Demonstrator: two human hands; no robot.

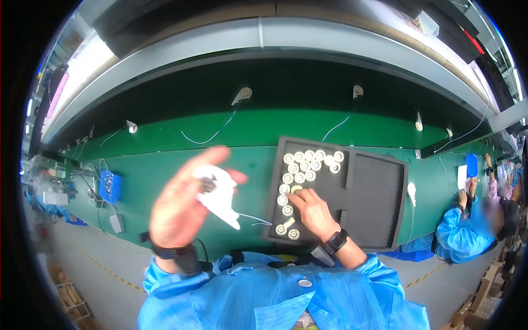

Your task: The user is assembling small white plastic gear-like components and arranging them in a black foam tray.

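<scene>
My left hand (180, 201), blurred by motion, is raised over the green bench and holds a white plastic housing (223, 198) with a dark round part on its inner side. A thin pale wire (254, 216) trails from the housing toward the tray. My right hand (313, 212) reaches into a black tray (377, 192), its fingers bent together and their tips down among cream toothed gears (300, 177). Whatever those fingertips may pinch is hidden. Several gears lie in the tray's left compartment, some of them in rows.
White housings with wires, one at the back (242, 96), stand along the bench. A blue bin (110, 187) of small parts sits at the left, beside cables and a white block (116, 223). At the right, a co-worker in a blue sleeve (462, 236) works near another housing (411, 192).
</scene>
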